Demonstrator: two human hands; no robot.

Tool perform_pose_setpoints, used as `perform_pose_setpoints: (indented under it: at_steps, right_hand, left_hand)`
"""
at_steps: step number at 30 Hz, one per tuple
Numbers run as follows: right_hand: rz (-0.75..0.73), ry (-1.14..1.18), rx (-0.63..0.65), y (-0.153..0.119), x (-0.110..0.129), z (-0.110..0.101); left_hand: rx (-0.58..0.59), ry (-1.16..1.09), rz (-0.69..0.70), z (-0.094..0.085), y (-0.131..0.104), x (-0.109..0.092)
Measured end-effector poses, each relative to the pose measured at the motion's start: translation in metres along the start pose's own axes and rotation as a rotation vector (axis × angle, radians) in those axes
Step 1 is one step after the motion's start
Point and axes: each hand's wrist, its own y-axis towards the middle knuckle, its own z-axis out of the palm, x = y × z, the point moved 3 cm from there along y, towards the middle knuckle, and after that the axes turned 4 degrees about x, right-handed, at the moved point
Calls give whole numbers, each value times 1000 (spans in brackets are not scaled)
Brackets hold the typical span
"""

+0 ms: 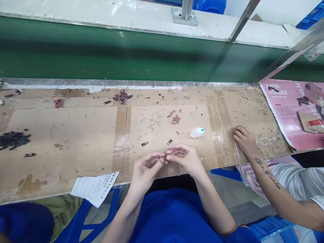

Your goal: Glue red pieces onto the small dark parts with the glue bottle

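Observation:
Near the table's front edge, my left hand (pixel 146 169) and my right hand (pixel 184 160) meet, fingertips pinched on a small red and dark part (pixel 164 157). Its details are too small to make out. Just beyond my hands two small dark pieces (pixel 144 143) (pixel 169 141) lie apart on the cardboard. Farther back is a loose cluster of small red parts (pixel 176 119), with a single red one (pixel 178 132) nearer. A white bottle with a blue-green tip (pixel 197 132) lies beyond my right hand.
Cardboard (pixel 96 135) covers the table. Black parts (pixel 14 140) are heaped at left, and a mixed pile (pixel 122 96) lies at the back. A paper sheet (pixel 95 187) overhangs the front edge. Another person's hand (pixel 245 140) rests at right, near a pink poster (pixel 283 111). A green barrier (pixel 101 54) runs behind.

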Motion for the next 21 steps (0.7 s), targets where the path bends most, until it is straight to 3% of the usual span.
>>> perform_pose_setpoints:
  at_steps: [5, 11, 17, 21]
  right_hand:
    - [23, 18, 73, -4, -1, -5]
    - [-47, 35, 19, -12, 7, -11]
    - [-141, -45, -36, -26, 18, -12]
    - [-207, -151, -143, -38, 23, -36]
  left_hand:
    - [48, -17, -41, 4, -3, -3]
    - [75, -27, -40, 11, -2, -8]
    - [28, 142, 77, 12, -4, -10]
    - [116, 366, 243, 11, 12, -18]
